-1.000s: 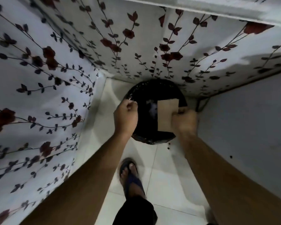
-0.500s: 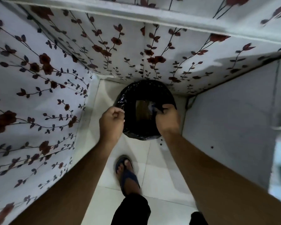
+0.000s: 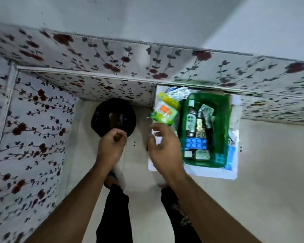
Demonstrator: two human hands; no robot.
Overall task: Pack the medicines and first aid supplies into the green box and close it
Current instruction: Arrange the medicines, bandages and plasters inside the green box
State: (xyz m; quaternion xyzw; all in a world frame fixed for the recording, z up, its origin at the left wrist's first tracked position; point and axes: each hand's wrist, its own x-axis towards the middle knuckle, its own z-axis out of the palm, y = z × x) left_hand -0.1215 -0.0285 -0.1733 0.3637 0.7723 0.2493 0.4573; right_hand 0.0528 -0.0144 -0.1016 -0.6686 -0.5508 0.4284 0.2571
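The green box [image 3: 227, 120] stands open on a white sheet on the counter at the right. It holds a bottle [image 3: 191, 120], a blue blister strip [image 3: 196, 143] and other small packs. A green and orange packet [image 3: 163, 114] lies just left of the box, with silver foil strips [image 3: 176, 92] behind it. My right hand [image 3: 165, 149] hovers at the counter's left edge below that packet, fingers spread and holding nothing. My left hand [image 3: 110, 146] is curled shut above the floor, at the near rim of the black bin [image 3: 98, 120].
The bin stands on the tiled floor in a corner between flowered panels [image 3: 33, 128], with a brown card [image 3: 114, 118] inside it. A flowered shelf edge [image 3: 218, 72] overhangs the counter's back. My legs and feet are below. The white sheet [image 3: 209, 172] juts out past the box.
The brown card left my right hand and lies in the bin. My right hand opened and swung right toward the counter. The view lifted, bringing the green box into sight.
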